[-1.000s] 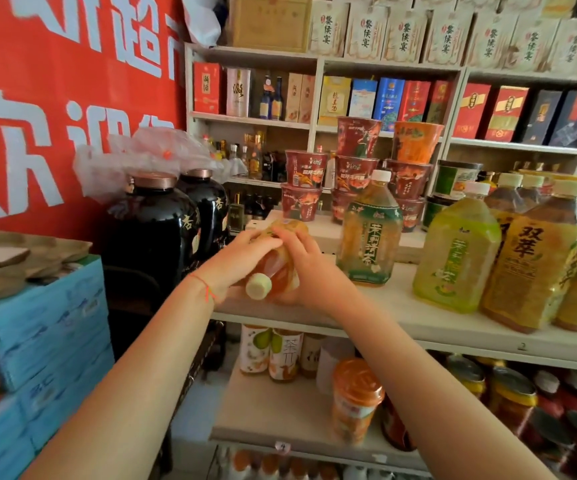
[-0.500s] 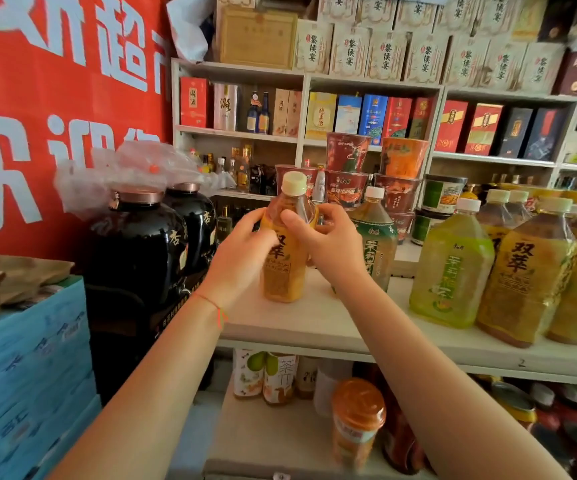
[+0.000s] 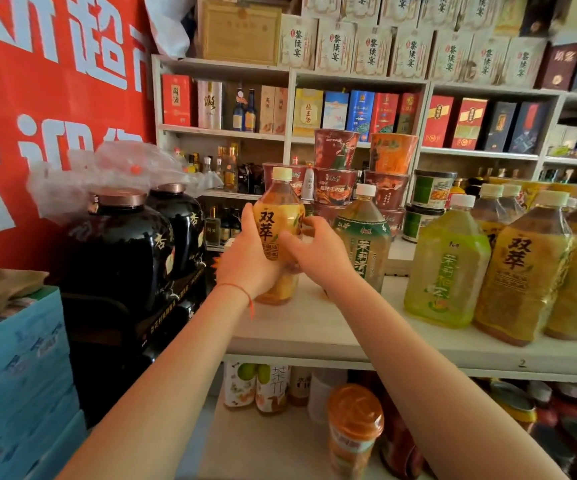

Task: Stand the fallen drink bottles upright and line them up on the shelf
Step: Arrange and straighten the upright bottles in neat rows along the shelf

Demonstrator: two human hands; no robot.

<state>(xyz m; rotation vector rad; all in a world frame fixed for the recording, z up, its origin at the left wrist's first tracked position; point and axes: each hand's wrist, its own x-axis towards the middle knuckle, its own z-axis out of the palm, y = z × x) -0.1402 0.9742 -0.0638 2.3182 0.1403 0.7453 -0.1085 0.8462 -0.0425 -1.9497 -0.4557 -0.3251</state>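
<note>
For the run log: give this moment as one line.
phase: standing bottle up | left hand: grips orange tea bottle | right hand: grips same bottle | bottle: upright, base on shelf | neighbour: green-label tea bottle, upright

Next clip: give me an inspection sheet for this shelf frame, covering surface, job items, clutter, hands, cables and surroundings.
Surface: white shelf, bare at its front edge.
Job's things: orange tea bottle upright at the shelf's left end; green-label bottle beside it, lime bottle and amber bottle further right, all upright.
Clutter: stacked noodle cups behind the bottles.
Grippers: left hand and right hand both wrap the orange tea bottle.
Cables: nothing seen.
Surroundings: red banner, black jars, blue cartons, boxed goods on the rear shelves.
</note>
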